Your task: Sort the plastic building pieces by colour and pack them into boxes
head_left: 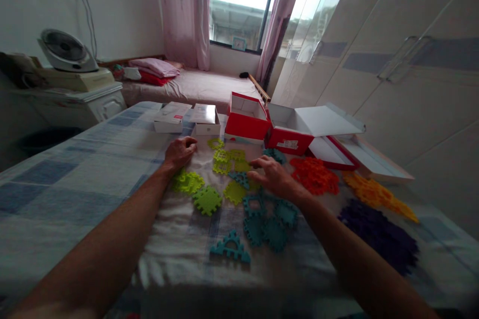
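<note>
Foam puzzle pieces with notched edges lie across the cloth-covered table. My left hand rests on the cloth with curled fingers, left of the flat yellow-green pieces; anything inside it is hidden. Fingers apart, my right hand is over the pieces, nearest a blue triangular piece and a yellow-green piece. Below my left hand are a lime heap and a round-looking green piece. Several teal pieces lie below my right hand, and a teal triangular piece sits nearer me.
Orange-red pieces, yellow-orange pieces and a dark purple pile lie to the right. Behind stand two white boxes, a red box and another red box with its lid raised.
</note>
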A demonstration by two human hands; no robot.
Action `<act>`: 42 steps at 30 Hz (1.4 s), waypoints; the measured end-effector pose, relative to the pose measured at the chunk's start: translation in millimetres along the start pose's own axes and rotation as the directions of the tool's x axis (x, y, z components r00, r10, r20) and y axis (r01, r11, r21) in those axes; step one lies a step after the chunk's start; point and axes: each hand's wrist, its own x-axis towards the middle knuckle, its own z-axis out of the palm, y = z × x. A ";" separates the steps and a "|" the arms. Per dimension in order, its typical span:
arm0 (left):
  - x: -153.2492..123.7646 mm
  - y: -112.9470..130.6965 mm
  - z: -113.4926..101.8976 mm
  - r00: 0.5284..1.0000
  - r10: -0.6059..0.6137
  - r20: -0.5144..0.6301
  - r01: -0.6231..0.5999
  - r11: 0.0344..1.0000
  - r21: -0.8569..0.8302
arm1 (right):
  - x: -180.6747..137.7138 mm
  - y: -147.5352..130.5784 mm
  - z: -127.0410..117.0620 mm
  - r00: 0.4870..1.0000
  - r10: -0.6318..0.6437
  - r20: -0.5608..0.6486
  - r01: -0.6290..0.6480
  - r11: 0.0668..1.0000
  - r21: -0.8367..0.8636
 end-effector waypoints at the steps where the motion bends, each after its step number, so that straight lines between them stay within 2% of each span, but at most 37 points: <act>1: 0.0 -0.1 -0.1 1.000 0.005 -0.002 -0.005 1.000 -0.001 | -2.4 -7.5 5.4 1.000 -0.014 0.013 0.015 0.998 -0.053; 4: 0.4 -0.3 -0.6 1.000 0.017 0.010 -0.017 1.000 -0.004 | -4.5 -22.5 20.1 1.000 -0.016 0.017 0.019 0.979 -0.203; 7: 1.0 -0.9 -0.2 1.000 0.011 0.017 -0.011 1.000 -0.011 | -3.8 -26.8 27.1 1.000 -0.002 -0.005 0.001 0.975 -0.224; 14: 1.7 -2.8 1.5 1.000 0.005 -0.004 -0.005 1.000 -0.017 | -1.4 -13.6 21.9 0.996 0.049 -0.069 -0.043 0.996 0.080; 19: 2.0 -3.9 1.8 1.000 0.011 -0.008 -0.011 1.000 -0.017 | -7.5 -1.2 -5.5 0.978 0.145 -0.149 -0.115 0.974 0.193; 21: 2.8 -5.0 2.9 1.000 0.014 -0.019 -0.014 1.000 -0.018 | -17.2 6.5 -21.7 0.981 0.153 -0.115 -0.131 0.974 0.183; 23: 3.8 -6.2 4.2 0.999 0.024 -0.023 -0.025 1.000 -0.017 | -30.5 15.4 -33.8 0.991 0.132 -0.005 -0.130 0.978 0.160; 25: 4.5 -7.1 5.0 0.999 0.030 -0.020 -0.030 0.999 -0.015 | -44.1 23.7 -37.9 0.984 0.124 0.129 -0.144 0.978 0.153; 27: 4.8 -7.4 5.1 0.999 0.027 -0.021 -0.028 1.000 -0.012 | -54.5 30.0 -33.7 0.973 0.123 0.194 -0.149 0.981 0.126; 31: 3.8 -5.9 3.6 0.999 0.026 -0.024 -0.027 1.000 -0.012 | -60.2 36.6 -15.3 0.985 0.103 0.135 -0.108 0.994 0.032; 34: 3.5 -4.6 2.8 0.999 0.036 -0.024 -0.036 0.999 -0.012 | -57.0 38.2 -8.1 0.984 0.109 0.137 -0.115 0.993 0.033; 38: 4.4 -5.6 3.7 0.999 0.040 -0.022 -0.041 0.999 -0.022 | -55.7 35.2 -10.0 0.989 0.083 0.121 -0.090 0.994 0.059; 42: 4.9 -7.2 4.5 0.999 0.033 -0.024 -0.033 0.999 -0.023 | -60.5 26.0 -17.6 1.000 0.001 -0.008 0.001 0.991 0.134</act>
